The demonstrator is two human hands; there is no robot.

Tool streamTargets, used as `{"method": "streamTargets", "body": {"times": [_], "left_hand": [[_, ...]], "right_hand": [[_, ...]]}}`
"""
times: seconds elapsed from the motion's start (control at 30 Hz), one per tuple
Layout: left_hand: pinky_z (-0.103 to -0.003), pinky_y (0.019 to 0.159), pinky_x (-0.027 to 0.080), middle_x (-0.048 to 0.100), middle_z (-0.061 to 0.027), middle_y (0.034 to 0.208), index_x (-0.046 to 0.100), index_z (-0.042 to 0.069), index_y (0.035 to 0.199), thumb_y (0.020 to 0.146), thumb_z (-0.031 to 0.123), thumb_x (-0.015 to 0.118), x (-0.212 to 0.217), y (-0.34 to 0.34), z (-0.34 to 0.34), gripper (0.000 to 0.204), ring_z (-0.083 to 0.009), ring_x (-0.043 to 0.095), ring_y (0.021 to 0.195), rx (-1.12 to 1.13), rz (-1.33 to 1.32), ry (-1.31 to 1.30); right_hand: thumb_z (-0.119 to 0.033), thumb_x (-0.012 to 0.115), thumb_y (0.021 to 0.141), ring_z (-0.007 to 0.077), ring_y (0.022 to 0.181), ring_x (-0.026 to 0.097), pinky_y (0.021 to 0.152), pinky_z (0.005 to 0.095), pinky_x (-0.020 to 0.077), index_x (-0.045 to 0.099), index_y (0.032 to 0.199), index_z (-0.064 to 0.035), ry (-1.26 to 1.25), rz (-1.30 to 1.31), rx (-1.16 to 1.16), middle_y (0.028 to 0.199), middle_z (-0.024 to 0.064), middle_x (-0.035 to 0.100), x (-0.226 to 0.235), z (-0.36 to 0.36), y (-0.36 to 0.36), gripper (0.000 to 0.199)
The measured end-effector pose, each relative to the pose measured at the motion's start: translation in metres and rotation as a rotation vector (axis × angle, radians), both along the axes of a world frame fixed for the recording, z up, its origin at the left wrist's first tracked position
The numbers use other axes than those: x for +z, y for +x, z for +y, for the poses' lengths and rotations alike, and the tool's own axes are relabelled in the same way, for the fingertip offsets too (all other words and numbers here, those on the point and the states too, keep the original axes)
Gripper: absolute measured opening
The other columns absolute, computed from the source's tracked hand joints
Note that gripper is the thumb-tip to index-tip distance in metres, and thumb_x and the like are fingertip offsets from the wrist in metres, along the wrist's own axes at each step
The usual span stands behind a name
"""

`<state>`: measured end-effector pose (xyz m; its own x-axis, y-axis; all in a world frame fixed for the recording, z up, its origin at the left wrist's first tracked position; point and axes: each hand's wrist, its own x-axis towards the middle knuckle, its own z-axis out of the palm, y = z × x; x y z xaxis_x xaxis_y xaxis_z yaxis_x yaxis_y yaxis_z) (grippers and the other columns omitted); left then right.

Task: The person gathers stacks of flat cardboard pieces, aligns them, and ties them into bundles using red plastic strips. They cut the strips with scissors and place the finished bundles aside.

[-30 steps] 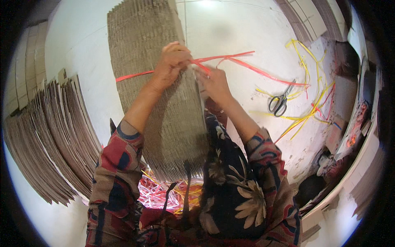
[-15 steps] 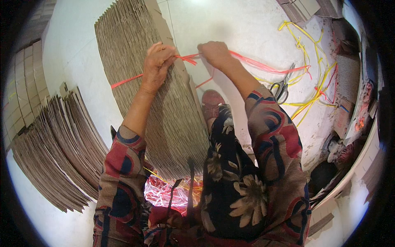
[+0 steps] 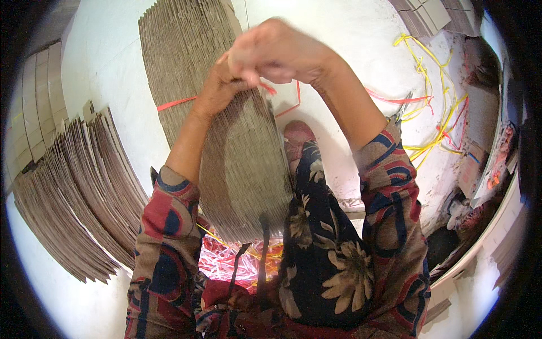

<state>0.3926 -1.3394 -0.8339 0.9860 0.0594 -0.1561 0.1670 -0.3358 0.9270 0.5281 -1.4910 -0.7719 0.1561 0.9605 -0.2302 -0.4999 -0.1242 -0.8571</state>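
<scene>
Hands (image 3: 254, 68) bunched together, hiding red strap (image 3: 175, 103) knot atop cardboard stack (image 3: 237, 164).

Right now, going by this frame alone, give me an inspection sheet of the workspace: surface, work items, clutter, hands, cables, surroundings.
Surface: white floor, scuffed near the right side.
Work items: stack of flat cardboard sheets standing on edge before the person; red plastic strap running across it.
Clutter: loose yellow and red straps on the floor at right; pink and red strap scraps near the lap.
Hands: left hand on top of the stack at the strap; right hand closed on the strap above it, blurred.
Cables: nothing seen.
Surroundings: fanned row of cardboard sheets at left; more cardboard top right; mixed items along the right wall, unclear.
</scene>
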Motion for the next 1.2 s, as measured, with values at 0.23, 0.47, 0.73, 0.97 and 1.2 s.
{"method": "streamTargets", "body": {"times": [0.23, 0.47, 0.73, 0.97, 1.2], "left_hand": [[-0.025, 0.078, 0.048, 0.066, -0.0086, 0.091, 0.069, 0.001, 0.086, 0.076, 0.002, 0.065, 0.013, 0.009, -0.009, 0.011, -0.0136, 0.06, 0.084, 0.294, -0.018, -0.186], [-0.024, 0.07, 0.05, 0.065, -0.0081, 0.092, 0.067, -0.004, 0.086, 0.077, -0.002, 0.062, 0.017, 0.005, -0.016, 0.009, -0.0126, 0.06, 0.072, 0.538, -0.085, -0.383], [-0.025, 0.068, 0.05, 0.06, -0.0108, 0.106, 0.067, -0.006, 0.085, 0.077, -0.001, 0.063, 0.02, 0.007, -0.017, 0.01, -0.0152, 0.059, 0.08, 0.396, -0.044, -0.521], [-0.026, 0.08, 0.049, 0.062, -0.0134, 0.109, 0.062, -0.004, 0.105, 0.088, 0.022, 0.056, 0.031, 0.011, -0.007, 0.031, -0.0181, 0.059, 0.097, 0.456, 0.036, -0.427], [-0.022, 0.048, 0.047, 0.063, -0.0092, 0.072, 0.057, -0.007, 0.108, 0.089, 0.022, 0.054, 0.046, 0.005, 0.034, 0.034, -0.0116, 0.058, 0.052, 0.313, 0.438, -0.306]], "right_hand": [[-0.005, 0.047, 0.087, 0.0162, 0.059, 0.06, 0.047, 0.0239, 0.0507, 0.054, 0.109, 0.007, 0.003, 0.3, -0.69, 0.097, 0.016, 0.063, -0.082, -0.008, -0.031, 0.026], [0.004, 0.057, 0.08, 0.0184, 0.074, 0.066, 0.058, 0.0234, 0.0568, 0.055, 0.11, 0.0093, -0.137, 0.18, -0.671, 0.094, 0.0131, 0.064, -0.063, 0.019, -0.065, 0.03], [-0.01, 0.064, 0.078, 0.0102, 0.059, 0.06, 0.048, 0.0187, 0.0458, 0.065, 0.086, 0.0029, -0.097, 0.064, -0.272, 0.069, 0.0068, 0.063, -0.077, 0.012, -0.041, 0.016], [-0.014, 0.066, 0.076, 0.0073, 0.052, 0.056, 0.045, 0.0186, 0.0377, 0.068, 0.081, -0.0015, -0.135, -0.013, -0.119, 0.065, 0.0034, 0.063, -0.07, 0.013, -0.023, 0.013], [-0.01, 0.065, 0.075, 0.0079, 0.054, 0.057, 0.047, 0.023, 0.0419, 0.071, 0.082, -0.0057, -0.03, -0.331, -0.06, 0.061, 0.0042, 0.062, -0.067, 0.006, -0.022, 0.01]]}}
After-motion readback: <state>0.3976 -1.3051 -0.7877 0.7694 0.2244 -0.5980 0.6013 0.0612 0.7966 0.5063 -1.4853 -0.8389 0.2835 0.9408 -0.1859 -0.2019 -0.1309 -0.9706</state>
